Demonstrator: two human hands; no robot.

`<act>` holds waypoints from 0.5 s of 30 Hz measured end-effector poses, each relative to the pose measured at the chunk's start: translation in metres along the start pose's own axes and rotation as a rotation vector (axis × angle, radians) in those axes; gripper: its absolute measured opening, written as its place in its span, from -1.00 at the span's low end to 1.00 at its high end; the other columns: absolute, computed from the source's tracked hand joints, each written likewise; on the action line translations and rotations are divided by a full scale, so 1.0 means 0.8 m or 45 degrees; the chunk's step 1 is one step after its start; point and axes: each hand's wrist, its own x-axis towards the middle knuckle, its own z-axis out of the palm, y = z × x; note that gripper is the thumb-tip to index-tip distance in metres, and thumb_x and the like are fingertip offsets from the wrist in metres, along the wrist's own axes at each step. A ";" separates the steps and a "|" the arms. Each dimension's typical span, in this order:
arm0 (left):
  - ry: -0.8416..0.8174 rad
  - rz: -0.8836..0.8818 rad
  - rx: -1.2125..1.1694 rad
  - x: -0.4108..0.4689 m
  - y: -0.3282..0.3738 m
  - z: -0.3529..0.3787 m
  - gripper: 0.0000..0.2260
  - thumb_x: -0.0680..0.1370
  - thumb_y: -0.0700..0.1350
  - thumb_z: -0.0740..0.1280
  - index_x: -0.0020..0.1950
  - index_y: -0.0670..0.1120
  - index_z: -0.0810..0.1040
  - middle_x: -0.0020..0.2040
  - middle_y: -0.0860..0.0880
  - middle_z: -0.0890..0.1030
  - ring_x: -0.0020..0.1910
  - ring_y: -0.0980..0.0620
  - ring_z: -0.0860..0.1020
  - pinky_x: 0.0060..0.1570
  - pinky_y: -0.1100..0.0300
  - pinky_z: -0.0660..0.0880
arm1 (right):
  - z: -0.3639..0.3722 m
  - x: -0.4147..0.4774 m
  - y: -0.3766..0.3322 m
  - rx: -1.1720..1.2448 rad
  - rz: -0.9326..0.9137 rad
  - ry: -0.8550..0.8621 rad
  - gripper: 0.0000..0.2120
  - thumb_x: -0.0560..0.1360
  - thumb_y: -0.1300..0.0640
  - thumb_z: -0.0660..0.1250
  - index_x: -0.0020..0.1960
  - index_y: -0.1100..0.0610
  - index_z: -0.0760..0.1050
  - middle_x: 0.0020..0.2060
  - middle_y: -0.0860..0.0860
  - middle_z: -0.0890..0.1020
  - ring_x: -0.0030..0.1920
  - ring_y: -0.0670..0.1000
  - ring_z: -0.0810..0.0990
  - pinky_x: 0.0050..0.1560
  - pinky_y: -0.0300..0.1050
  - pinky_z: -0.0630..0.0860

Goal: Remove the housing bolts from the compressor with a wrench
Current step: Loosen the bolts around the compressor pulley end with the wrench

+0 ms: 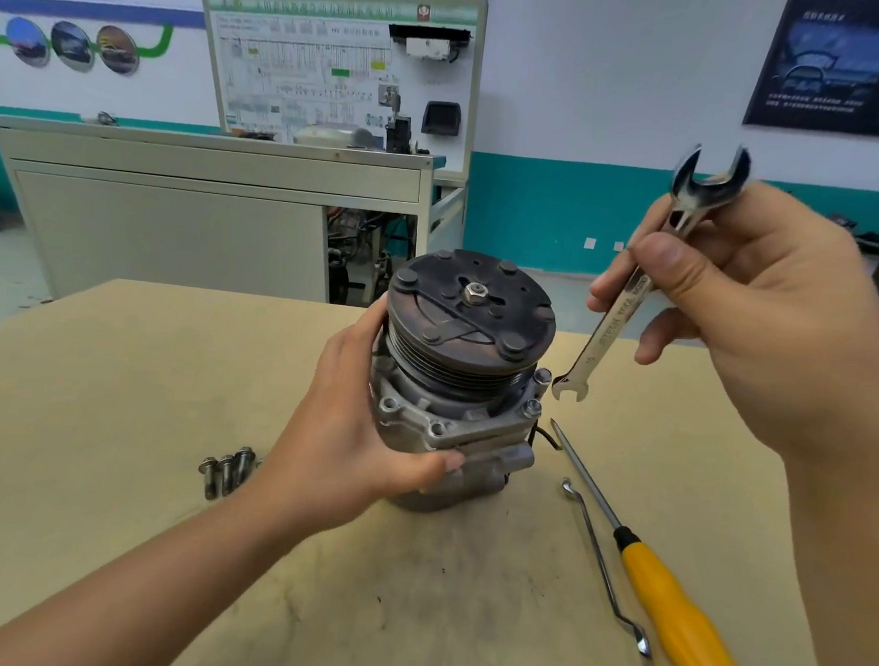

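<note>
Tan board covers the workbench [113, 416], scuffed and stained near its middle, and behind it stand a grey cabinet [178, 203] and a wiring training board [340, 69] against a white and teal wall, with a dark poster [845, 64] up to the right. From the head view, the compressor [455, 385] stands on end about mid-bench, its dark clutch plate and ribbed pulley on top. The left hand [358, 446] grips the housing from the left side, thumb curled across the front of the body and fingers reaching round behind the pulley. The right hand [767, 322] is raised to the right of it and pinches the shaft of a double open-ended wrench [618, 323] between thumb and fingers. The wrench hangs tilted, its large head above the hand and its small head low, just beside the upper bolt [543, 376] on the housing's right flange; I cannot tell whether they touch. A second bolt [531, 408] sits in the flange just below. Three loose bolts [226, 469] lie together on the bench left of the forearm. To the right of the compressor lie a yellow-handled screwdriver [668, 594] and, beside it, a thin bent metal tool [603, 564].
</note>
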 end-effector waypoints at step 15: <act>-0.272 -0.185 -0.575 0.004 -0.042 -0.024 -0.18 0.25 0.02 0.53 0.42 0.30 0.23 0.35 0.14 0.49 0.34 0.13 0.44 0.38 -0.03 0.36 | 0.032 0.000 -0.001 0.329 0.020 -0.191 -0.84 0.52 0.06 0.14 -0.14 0.15 0.29 -0.42 -0.06 0.44 -0.34 0.00 0.50 -0.30 -0.18 0.43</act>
